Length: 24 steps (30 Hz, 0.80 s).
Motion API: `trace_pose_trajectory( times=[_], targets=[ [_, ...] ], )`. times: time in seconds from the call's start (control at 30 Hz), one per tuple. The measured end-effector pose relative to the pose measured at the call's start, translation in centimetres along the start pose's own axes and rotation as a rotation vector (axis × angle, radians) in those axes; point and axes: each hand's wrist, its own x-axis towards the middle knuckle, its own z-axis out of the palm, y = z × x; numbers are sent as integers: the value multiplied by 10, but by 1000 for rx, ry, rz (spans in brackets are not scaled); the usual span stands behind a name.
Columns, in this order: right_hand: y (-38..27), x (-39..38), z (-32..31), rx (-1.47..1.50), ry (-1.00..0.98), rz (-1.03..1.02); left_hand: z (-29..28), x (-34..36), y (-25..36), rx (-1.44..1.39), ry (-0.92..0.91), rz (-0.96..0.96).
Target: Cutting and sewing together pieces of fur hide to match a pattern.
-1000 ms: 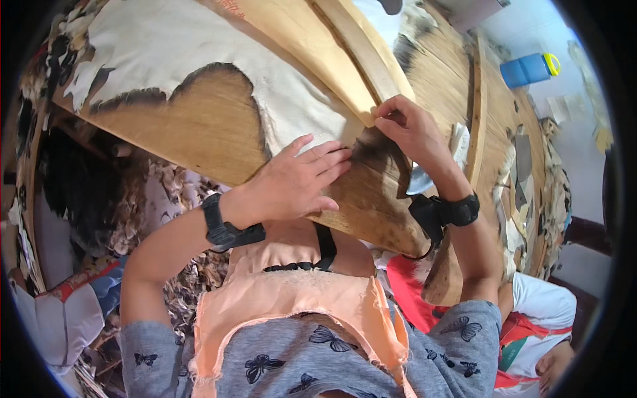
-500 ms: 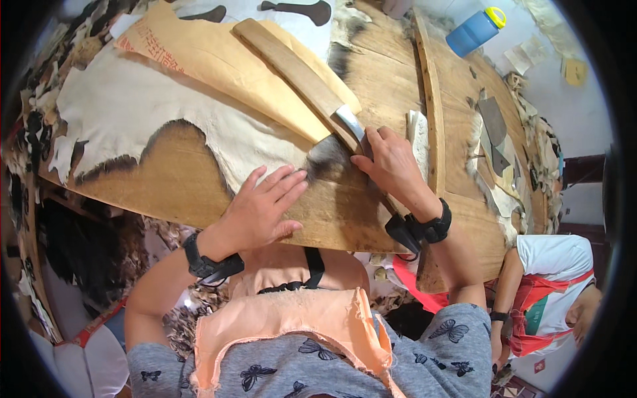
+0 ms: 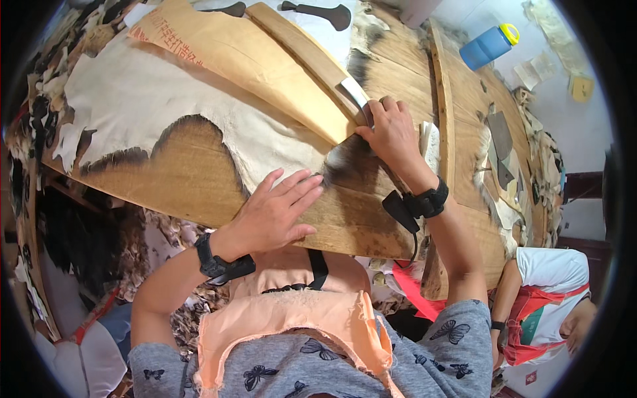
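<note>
My left hand [image 3: 275, 205] rests palm down, its fingers spread over the dark-haired edge of a pale animal hide [image 3: 192, 93] and the bare wood beside it. My right hand [image 3: 395, 129] is closed at the near end of a long wooden strip [image 3: 302, 53]. A flat silvery metal piece [image 3: 355, 91] juts from between its thumb and fingers; the rest is hidden in the grip, so its kind cannot be told. Under the strip lies a tan paper sheet [image 3: 245, 66] with red print, spread over the hide.
The wooden table [image 3: 192, 172] has a raised wooden batten [image 3: 441, 99] to the right. Two dark flat tools, one a paddle shape [image 3: 325, 14], lie at the back. A blue bottle [image 3: 488, 48] stands far right. Fur scraps line the edges; another person [image 3: 547, 298] is at lower right.
My right hand has moved away from me, with the metal piece and the wooden strip shifting the same way. My left hand stays on the hide's edge. The whole view has shifted slightly.
</note>
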Motion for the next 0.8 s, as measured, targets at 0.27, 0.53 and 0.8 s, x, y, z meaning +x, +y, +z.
trace_pose_trajectory(
  times=[0.27,0.53,0.8],
  targets=[
    [15,15,16,369,-13,77,-1,3,1,14,-18,-8],
    [22,54,21,417,-12,107,1,2,3,-3,-17,-7],
    [-13,6,-1,359,74,194,0,-3,-1,-7,-14,-21]
  ],
)
